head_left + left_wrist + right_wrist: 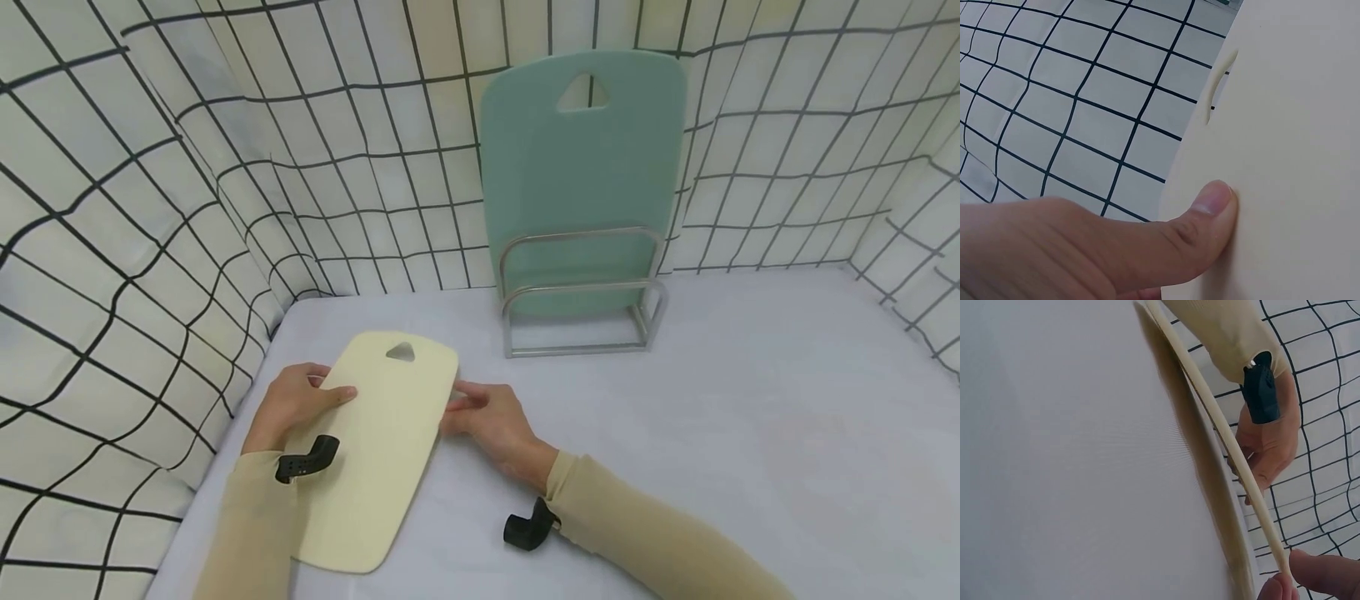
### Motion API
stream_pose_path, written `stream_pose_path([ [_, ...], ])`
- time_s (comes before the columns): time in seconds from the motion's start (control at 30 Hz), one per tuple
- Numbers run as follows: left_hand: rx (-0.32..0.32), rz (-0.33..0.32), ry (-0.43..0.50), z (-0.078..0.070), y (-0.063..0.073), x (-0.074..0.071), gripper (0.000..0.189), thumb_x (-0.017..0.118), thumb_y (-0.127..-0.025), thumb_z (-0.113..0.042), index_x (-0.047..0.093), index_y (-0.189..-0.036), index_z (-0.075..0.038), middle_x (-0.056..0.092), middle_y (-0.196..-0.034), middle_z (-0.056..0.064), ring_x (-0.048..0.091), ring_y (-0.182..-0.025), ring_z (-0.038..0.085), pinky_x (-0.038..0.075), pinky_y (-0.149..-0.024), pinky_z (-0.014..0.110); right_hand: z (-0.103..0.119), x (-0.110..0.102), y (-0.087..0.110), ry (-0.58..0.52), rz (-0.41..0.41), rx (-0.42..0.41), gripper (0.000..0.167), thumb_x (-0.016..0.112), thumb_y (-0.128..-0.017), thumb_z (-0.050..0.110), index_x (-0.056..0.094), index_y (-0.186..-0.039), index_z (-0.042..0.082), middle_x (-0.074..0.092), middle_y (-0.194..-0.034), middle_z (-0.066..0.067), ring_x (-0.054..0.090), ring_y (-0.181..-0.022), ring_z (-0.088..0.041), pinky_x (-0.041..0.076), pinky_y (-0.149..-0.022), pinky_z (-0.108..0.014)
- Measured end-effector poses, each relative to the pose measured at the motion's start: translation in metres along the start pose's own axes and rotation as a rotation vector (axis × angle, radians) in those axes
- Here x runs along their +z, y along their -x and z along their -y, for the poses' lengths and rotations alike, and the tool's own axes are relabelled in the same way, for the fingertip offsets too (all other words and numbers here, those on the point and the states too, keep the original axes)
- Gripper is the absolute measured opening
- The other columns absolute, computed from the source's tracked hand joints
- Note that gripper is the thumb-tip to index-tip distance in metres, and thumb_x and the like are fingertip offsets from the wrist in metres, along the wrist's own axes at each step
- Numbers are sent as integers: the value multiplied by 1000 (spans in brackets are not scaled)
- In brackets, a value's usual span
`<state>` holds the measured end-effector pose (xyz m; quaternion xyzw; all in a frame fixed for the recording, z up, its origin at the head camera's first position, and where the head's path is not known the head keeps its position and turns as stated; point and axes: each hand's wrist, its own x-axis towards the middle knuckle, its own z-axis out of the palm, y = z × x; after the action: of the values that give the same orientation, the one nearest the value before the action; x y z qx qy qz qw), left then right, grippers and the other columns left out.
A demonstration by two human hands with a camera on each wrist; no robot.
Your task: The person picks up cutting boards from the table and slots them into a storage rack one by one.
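A cream cutting board point(375, 450) with a triangular hole near its far end lies between both hands on the left part of the table. The left hand point(294, 402) grips its left edge, thumb on the top face; in the left wrist view that thumb point(1204, 231) presses the board point(1297, 150). On the opposite edge is the right hand point(491, 425). The right wrist view has its thumb point(1325, 573) and a fingertip on either side of the thin edge point(1235, 447). A shadow shows under the board, which is slightly raised there.
Behind, a green cutting board point(581, 183) stands upright in a metal wire rack point(577, 350). White cloth with a dark grid point(360, 167) hangs behind and at both sides. A white tabletop point(765, 433) extends to the right. Each wrist wears a small black camera mount point(528, 527).
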<state>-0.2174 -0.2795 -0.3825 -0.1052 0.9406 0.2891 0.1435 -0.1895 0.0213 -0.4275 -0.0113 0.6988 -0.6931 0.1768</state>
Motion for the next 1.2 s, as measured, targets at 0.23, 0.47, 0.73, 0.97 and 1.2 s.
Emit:
stream_pose_path([
  [0.23,-9,9,29,-4,3,0,79,73,-93,-45,48,-146,7,49,-147,35,59,-124,45,52,-100,56,1,-1,-2,32,-50,-28,64,84,-78,7,65,-139,10,79,-100,-9,67,-90,-10,51,-83,-20],
  [0.47,32,3,21,-3,4,-2,66,69,-96,-34,50,-145,6,53,-143,35,60,-122,44,50,-101,54,1,-3,-4,23,-61,-29,65,82,-76,3,66,-139,8,78,-96,-9,66,-86,-9,51,-80,-19],
  [0.73,39,7,22,-4,5,-5,63,69,-97,-30,49,-144,6,55,-140,34,62,-116,43,52,-95,51,0,-5,-8,31,-73,-20,65,80,-76,-1,66,-138,9,76,-95,-9,65,-83,-10,52,-76,-18],
  [0.97,34,11,29,-4,6,-5,64,70,-96,-31,49,-144,5,54,-139,32,61,-115,41,51,-94,50,0,-6,-9,30,-87,-15,64,78,-75,-2,68,-137,11,74,-92,-5,64,-83,-9,52,-74,-18],
  [1.2,29,21,41,-5,5,-4,66,71,-96,-32,47,-145,5,53,-140,32,58,-117,41,51,-96,51,1,-7,-10,3,-92,-13,65,76,-75,-3,67,-138,9,72,-92,-4,63,-81,-10,53,-73,-19],
])
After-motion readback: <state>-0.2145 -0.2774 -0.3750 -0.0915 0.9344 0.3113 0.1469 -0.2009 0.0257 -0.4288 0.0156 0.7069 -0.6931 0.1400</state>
